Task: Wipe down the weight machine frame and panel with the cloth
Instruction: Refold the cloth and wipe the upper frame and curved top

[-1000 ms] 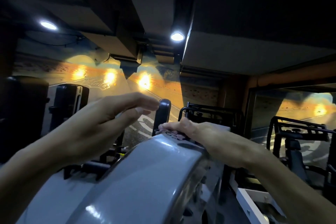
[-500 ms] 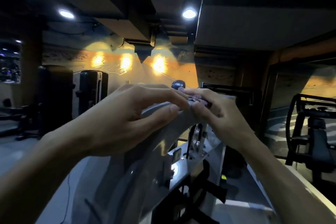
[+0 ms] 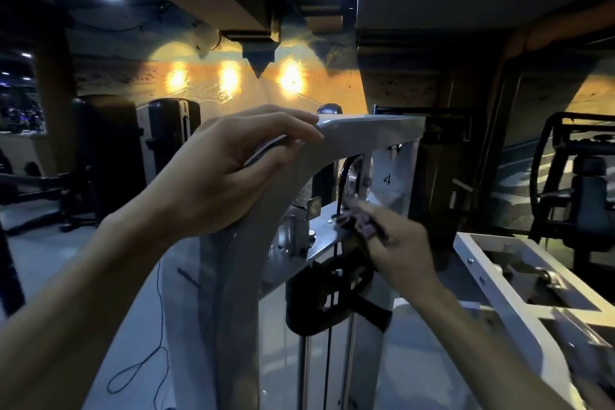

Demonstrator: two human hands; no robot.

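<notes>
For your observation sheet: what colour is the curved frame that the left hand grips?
Light grey, seen best in the head view: the frame under the left hand.

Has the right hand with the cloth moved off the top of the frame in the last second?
Yes. The right hand has dropped from the frame's top edge and now holds the cloth lower, beside the pulley.

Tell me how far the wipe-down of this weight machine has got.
Nothing visible proves any part is finished. In hand: the right hand holds the cloth inside the machine near the pulley, while the left hand grips the curved frame. Probably left: the frame's lower stretch, out of the cloth's reach now.
</notes>
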